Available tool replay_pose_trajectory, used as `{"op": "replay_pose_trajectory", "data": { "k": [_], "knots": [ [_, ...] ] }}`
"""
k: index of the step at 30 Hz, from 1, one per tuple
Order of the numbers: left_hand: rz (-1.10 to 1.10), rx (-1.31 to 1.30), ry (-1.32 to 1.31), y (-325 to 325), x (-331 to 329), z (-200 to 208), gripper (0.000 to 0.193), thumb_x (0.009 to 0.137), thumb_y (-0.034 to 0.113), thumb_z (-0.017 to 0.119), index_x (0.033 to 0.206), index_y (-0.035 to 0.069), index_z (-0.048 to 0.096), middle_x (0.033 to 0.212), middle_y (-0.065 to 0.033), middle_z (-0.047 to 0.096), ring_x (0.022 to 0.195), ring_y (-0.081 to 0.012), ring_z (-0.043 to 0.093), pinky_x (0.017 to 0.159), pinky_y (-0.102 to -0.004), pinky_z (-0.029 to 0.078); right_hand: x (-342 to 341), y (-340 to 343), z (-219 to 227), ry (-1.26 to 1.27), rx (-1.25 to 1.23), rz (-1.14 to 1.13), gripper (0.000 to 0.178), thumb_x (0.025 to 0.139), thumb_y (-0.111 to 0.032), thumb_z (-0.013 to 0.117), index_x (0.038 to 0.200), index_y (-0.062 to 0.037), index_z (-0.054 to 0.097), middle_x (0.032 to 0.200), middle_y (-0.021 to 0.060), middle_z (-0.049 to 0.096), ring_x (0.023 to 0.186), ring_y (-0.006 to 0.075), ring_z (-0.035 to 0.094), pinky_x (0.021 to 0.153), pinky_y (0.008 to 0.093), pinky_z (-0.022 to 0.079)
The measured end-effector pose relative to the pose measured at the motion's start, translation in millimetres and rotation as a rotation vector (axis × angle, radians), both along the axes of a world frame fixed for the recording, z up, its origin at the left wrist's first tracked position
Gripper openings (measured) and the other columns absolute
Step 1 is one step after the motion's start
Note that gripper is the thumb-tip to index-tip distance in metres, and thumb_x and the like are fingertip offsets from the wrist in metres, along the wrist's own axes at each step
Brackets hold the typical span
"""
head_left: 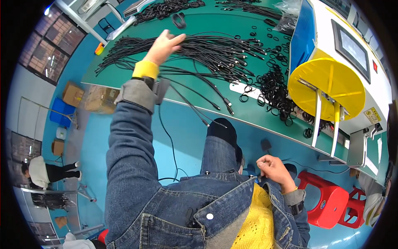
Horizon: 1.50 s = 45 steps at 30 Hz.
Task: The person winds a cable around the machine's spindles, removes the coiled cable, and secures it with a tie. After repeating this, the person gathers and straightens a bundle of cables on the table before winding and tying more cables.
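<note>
My left hand reaches over the green table with its fingers apart and nothing in them. Just beyond its fingertips is a small coiled black cable, apart from the hand; whether it lies on the table or is in the air I cannot tell. Beneath and beside this hand spreads a pile of long black cables with metal-tipped plugs at their right ends. A few cables hang over the front edge toward my knee. My right hand is closed near my lap, below the table edge; whatever its curled fingers hold, if anything, is hidden.
At the right stands a white machine with a screen, a yellow disc and two pale prongs. Many small black rings lie beside it. More black coils sit at the far edge. Red stools stand at the right.
</note>
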<state>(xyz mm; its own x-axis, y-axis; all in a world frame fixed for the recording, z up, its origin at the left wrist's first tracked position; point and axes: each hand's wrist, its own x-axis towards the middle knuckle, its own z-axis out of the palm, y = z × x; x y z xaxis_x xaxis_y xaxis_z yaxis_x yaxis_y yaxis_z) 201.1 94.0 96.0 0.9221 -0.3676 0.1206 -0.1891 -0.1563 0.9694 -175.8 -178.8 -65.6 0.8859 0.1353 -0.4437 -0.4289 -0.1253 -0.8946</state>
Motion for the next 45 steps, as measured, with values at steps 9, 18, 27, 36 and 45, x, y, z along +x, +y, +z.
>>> {"op": "replay_pose_trajectory", "data": {
  "k": [9,18,27,36,45],
  "knots": [
    [-0.220,1.002,-0.541,83,-53,-80,0.038,0.065,-0.004,0.061,0.098,0.012,0.066,0.114,-0.0113,0.058,0.117,-0.0297,0.046,0.098,-0.0374,0.037,-4,3,-9,0.005,0.029,-0.038,0.018,0.085,-0.018,0.057,0.089,0.0000,0.059,0.065,0.0002,0.055,0.055,0.0058,0.050,0.049,0.0201,0.039],
    [-0.034,0.546,-1.042,32,-111,-23,0.023,0.069,0.000,0.065,0.090,0.009,0.066,0.076,-0.0075,0.059,0.075,-0.0244,0.056,0.065,-0.0322,0.046,-5,11,7,-0.145,0.015,-0.219,0.018,0.086,-0.016,0.056,0.090,0.0012,0.058,0.067,-0.0010,0.055,0.057,0.0069,0.051,0.051,0.0208,0.040],
    [-0.524,0.258,-1.064,-83,-217,-1,0.024,0.065,-0.002,0.065,0.088,0.006,0.065,0.066,-0.0063,0.052,0.055,-0.0213,0.051,0.047,-0.0305,0.042,-38,4,76,-0.849,-0.475,-0.603,0.026,0.074,-0.006,0.066,0.099,-0.0008,0.061,0.081,0.0108,0.061,0.064,0.0218,0.057,0.055,0.0264,0.046],
    [-0.748,0.104,-0.820,-154,-281,7,0.018,0.073,-0.001,0.063,0.090,0.005,0.065,0.069,-0.0072,0.056,0.053,-0.0197,0.052,0.049,-0.0290,0.041,-60,-30,125,-1.150,-1.084,-0.523,0.031,0.068,-0.003,0.068,0.098,-0.0019,0.063,0.084,0.0103,0.061,0.068,0.0253,0.059,0.054,0.0292,0.046],
    [-0.440,0.069,-0.785,-215,-255,12,0.010,0.076,0.003,0.065,0.085,0.003,0.066,0.069,-0.0073,0.050,0.058,-0.0168,0.050,0.053,-0.0261,0.041,-7,-79,115,-1.088,-1.341,-0.749,0.023,0.074,-0.001,0.063,0.096,0.0027,0.057,0.085,0.0164,0.063,0.074,0.0310,0.062,0.061,0.0357,0.050]
  ]
}}
